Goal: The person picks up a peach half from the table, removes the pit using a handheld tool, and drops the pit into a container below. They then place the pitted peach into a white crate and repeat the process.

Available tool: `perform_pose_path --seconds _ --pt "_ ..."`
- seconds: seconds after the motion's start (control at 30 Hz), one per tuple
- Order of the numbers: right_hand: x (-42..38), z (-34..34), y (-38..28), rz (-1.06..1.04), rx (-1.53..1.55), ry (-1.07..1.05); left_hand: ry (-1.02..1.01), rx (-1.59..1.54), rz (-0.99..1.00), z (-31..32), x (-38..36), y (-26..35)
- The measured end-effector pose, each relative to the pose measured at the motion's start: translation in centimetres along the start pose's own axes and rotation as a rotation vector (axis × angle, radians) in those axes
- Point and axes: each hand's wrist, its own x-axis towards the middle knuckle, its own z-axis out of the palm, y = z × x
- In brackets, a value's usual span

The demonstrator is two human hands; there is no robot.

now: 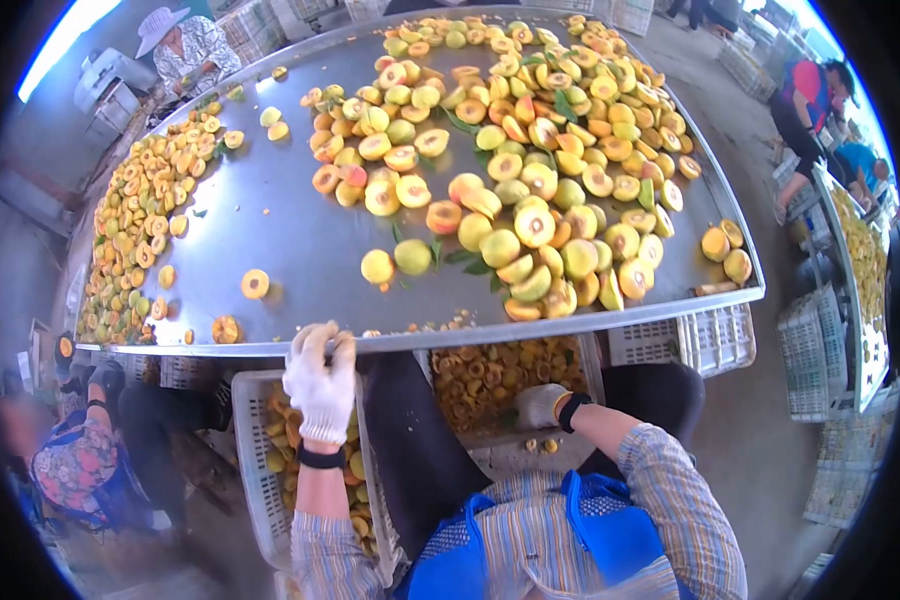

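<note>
My left hand (320,382), in a white knit glove, is at the front edge of the metal table (320,290). Its fingers are curled, and whatever they may hold is hidden. Below it stands a white crate (255,470) of yellow peach pieces (280,450). My right hand (542,407), also gloved, is lower down, closed over a bin of cut peach pieces and pits (495,375) between my knees. What lies in its fingers cannot be made out. Halved peaches (535,225) are heaped on the table, many with pits showing.
Another heap of halved peaches (135,230) lies along the table's left side. A person in a hat (185,55) works at the far left corner; another person in a floral top (75,465) sits at left. White crates (810,350) and a second table (860,270) stand at right.
</note>
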Motion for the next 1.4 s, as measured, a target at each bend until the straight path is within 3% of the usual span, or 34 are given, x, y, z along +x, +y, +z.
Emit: perform_pose_path --seconds 0.07,0.13,0.17,0.23,0.27,0.33,0.37,0.4,0.47,0.53,0.6,0.63,0.67,0.73,0.77,0.8,0.87,1.0,1.07,1.17,1.2,1.27,1.33,1.4 --pt "1.1 -1.9 0.6 -0.020 0.022 -0.028 -0.065 0.127 0.094 1.8 3.6 0.4" --pt "1.8 -4.3 2.0 0.193 -0.044 0.176 -0.246 0.266 0.100 3.7 6.9 0.7" --pt "3.3 -2.8 3.6 0.241 -0.186 0.402 -0.239 0.267 0.101 4.8 8.4 1.0" --pt "4.4 -1.8 7.2 0.109 -0.046 0.747 -0.442 0.297 0.178 6.9 10.6 1.6" --pt "4.1 -2.1 7.7 0.062 0.064 0.867 -0.440 0.295 0.182 7.8 11.4 1.9" --pt "3.6 -2.0 7.9 -0.010 -0.025 0.973 -0.833 0.453 0.115 9.3 12.6 2.6" --pt "3.3 -2.1 8.1 -0.090 -0.115 1.070 -0.855 0.421 0.063 9.7 13.0 2.6" --pt "1.9 -3.3 7.1 -0.084 -0.121 1.078 -0.848 0.416 0.072 10.2 12.9 2.3" --pt "-2.5 -6.2 3.0 0.076 0.030 0.693 -0.796 0.361 0.033 10.8 11.5 1.9" --pt "-4.4 -6.8 1.1 0.061 0.059 0.657 -0.844 0.311 0.078 10.0 10.3 3.4" --pt "-6.5 -7.8 -1.1 0.149 0.108 0.307 -0.889 0.108 0.118 9.0 9.2 4.6" --pt "-7.2 -7.3 -1.7 0.137 0.103 0.337 -0.983 -0.115 0.067 8.6 9.2 5.2" --pt "-8.3 -7.3 -2.3 0.135 0.103 0.343 -0.979 -0.111 0.072 8.6 8.7 5.3" --pt "-10.6 -7.4 -3.7 0.124 0.134 0.367 -0.975 -1.032 -0.552 9.0 7.7 5.3" --pt "-11.6 -7.0 -4.0 0.092 0.168 0.477 -0.872 -1.266 -0.661 7.6 7.2 7.5" --pt "-12.3 -7.1 -4.3 0.088 0.166 0.483 -0.868 -1.265 -0.654 7.4 6.4 8.0" --pt "-13.9 -7.3 -4.8 0.061 0.266 0.516 -0.817 -1.666 -0.661 6.9 4.8 8.8" --pt "-17.0 -7.5 -7.1 0.055 0.495 0.660 -0.769 -1.802 -0.759 5.5 0.8 11.3" --pt "-18.1 -7.7 -8.3 0.059 0.511 0.684 -0.823 -1.854 -0.726 4.9 -0.9 11.7" --pt "-19.0 -7.0 -9.4 0.089 0.500 0.767 -0.586 -1.895 -0.528 3.9 -2.8 14.2" --pt "-19.1 -6.6 -9.6 0.091 0.497 0.775 -0.591 -1.899 -0.519 3.3 -3.2 14.7" --pt "-19.3 -5.9 -9.7 0.125 0.502 0.834 -0.555 -1.961 -0.744 1.9 -4.1 15.5" --pt "-19.5 -5.5 -9.9 0.148 0.521 0.816 -0.956 -1.628 -0.828 3.3 -5.2 11.1" --pt "-19.7 -5.0 -9.9 0.169 0.542 0.787 -0.977 -1.704 -0.786 3.6 -6.2 11.0"
